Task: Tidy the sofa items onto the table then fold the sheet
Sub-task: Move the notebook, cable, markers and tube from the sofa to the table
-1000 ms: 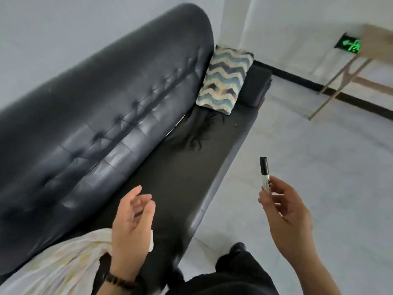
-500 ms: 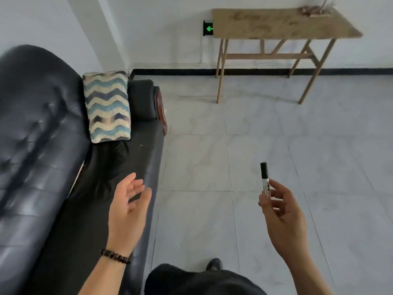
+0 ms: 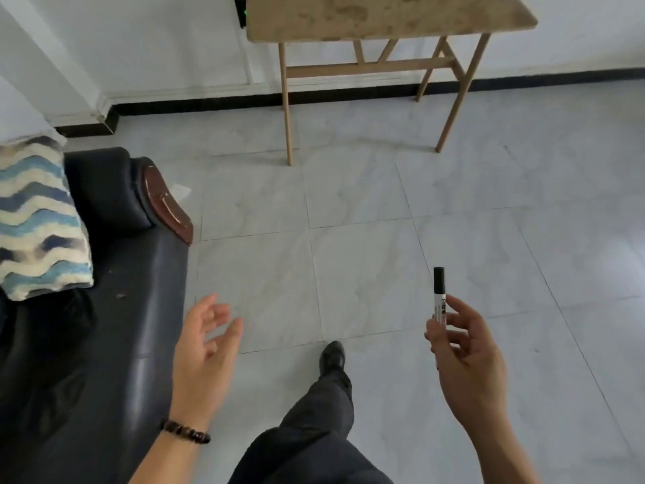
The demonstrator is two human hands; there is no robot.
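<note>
Pale marbled floor tiles (image 3: 349,211) fill most of the view, with a white wall and a black skirting strip (image 3: 349,96) running along the far side. At twelve o'clock a light wooden table (image 3: 384,15) stands against that wall on slim angled legs; only the near part of its top is in view, and it looks bare and blotchy. A small dark fixture with a green glow (image 3: 241,10) sits on the wall just beside the table's left edge.

At nine o'clock the end of a black leather sofa (image 3: 115,309) comes in from the left edge, its armrest capped by a reddish-brown wooden trim (image 3: 167,204). A cushion with blue, navy and cream zigzags (image 3: 35,221) leans on the seat against that armrest end.

The right hand (image 3: 467,361), at four o'clock, pinches a marker (image 3: 439,295) between thumb and fingertips. The marker stands nearly upright, black cap on top, white barrel with dark print below, held in the air over the tiles and well apart from the table.

The left hand (image 3: 206,351), at seven o'clock, is empty, palm turned inward and fingers loosely spread, hovering just beside the sofa's front edge. A dark beaded bracelet (image 3: 185,431) circles its wrist.

Between the hands, at six o'clock, a leg in dark trousers (image 3: 314,431) reaches forward, ending in a black shoe (image 3: 333,356) on the tiles.
</note>
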